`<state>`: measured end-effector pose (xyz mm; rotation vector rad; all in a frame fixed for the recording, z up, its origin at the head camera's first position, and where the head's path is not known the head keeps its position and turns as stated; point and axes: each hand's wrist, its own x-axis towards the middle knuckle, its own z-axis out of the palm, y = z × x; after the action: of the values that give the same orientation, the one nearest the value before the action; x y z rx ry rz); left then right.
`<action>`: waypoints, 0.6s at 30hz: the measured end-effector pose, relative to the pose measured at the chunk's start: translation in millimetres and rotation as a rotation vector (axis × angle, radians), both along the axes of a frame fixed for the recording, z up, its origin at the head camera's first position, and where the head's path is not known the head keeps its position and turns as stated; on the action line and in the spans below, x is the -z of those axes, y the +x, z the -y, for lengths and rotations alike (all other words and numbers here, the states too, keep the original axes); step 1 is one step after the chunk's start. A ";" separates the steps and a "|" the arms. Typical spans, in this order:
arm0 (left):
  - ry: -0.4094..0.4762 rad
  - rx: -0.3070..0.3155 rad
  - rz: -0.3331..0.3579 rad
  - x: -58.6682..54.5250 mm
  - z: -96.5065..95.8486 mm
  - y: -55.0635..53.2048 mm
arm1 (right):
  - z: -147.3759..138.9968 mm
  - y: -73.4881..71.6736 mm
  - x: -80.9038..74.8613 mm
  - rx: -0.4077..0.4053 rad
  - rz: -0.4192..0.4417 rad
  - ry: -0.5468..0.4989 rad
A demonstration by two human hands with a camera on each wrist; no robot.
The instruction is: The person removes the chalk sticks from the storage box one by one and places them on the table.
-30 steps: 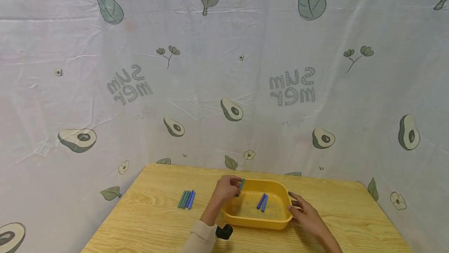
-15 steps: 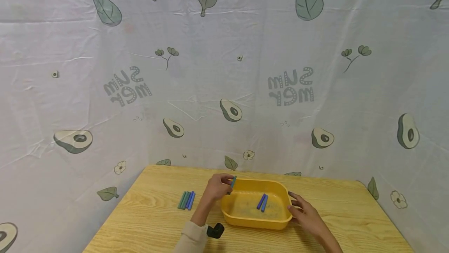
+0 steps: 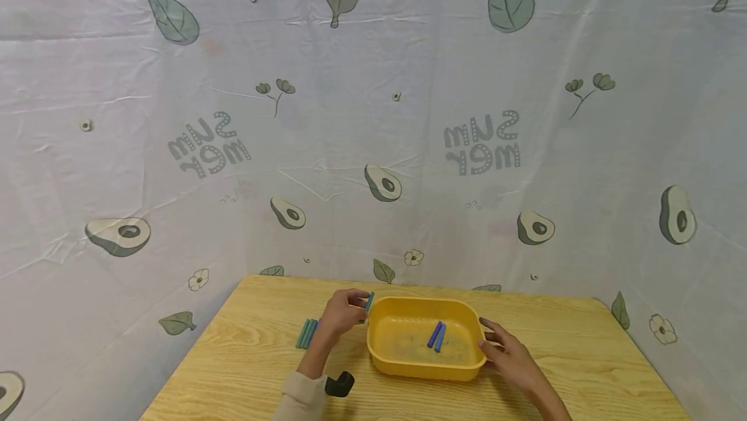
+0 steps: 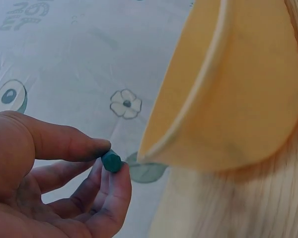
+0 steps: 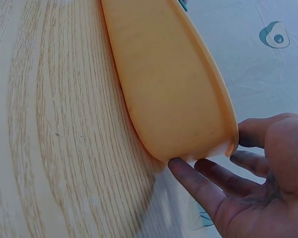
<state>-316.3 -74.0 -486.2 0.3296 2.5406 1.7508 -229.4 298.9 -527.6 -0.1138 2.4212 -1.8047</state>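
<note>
In the left wrist view my left hand (image 4: pixel 59 183) pinches a teal chalk stick (image 4: pixel 111 161) between thumb and fingertips, its end facing the camera. The head view has that left hand (image 3: pixel 343 311) just outside the left rim of a yellow plastic tray (image 3: pixel 423 372). My right hand (image 3: pixel 506 353) holds the tray's right end, thumb at the rim and fingers against the outer wall, as the right wrist view shows. Inside the tray lie a purple stick (image 3: pixel 434 335) and a blue stick (image 3: pixel 440 338), side by side.
Left of the tray, a row of green sticks (image 3: pixel 305 333) lies on the wooden table (image 3: pixel 245 356), with a blue one partly hidden behind my left forearm. A printed sheet (image 3: pixel 350 116) hangs behind and beside the table.
My left hand has moved left with the teal chalk stick, from over the tray's left side to outside its rim. The right hand and the tray have stayed put.
</note>
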 end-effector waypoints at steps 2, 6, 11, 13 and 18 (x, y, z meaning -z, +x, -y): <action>-0.002 -0.001 -0.009 0.8 5.7 0.3 | -0.8 -0.5 0.4 0.001 -0.001 -0.002; 0.021 -0.017 -0.002 5.6 18.9 0.6 | -1.4 -0.8 0.6 -0.001 -0.002 0.000; 0.016 -0.064 0.024 14.6 36.9 -0.4 | -1.0 0.7 -0.7 0.001 0.000 -0.003; -0.001 -0.083 0.028 18.2 45.1 -1.2 | -0.5 1.4 -1.4 0.002 0.003 -0.005; -0.011 -0.122 0.030 24.2 66.6 -3.2 | 0.5 2.2 -3.0 0.011 0.004 -0.007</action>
<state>-319.5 -140.6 -510.3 0.1502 2.5993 1.7660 -227.2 298.4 -524.6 -0.0971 2.4183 -1.8159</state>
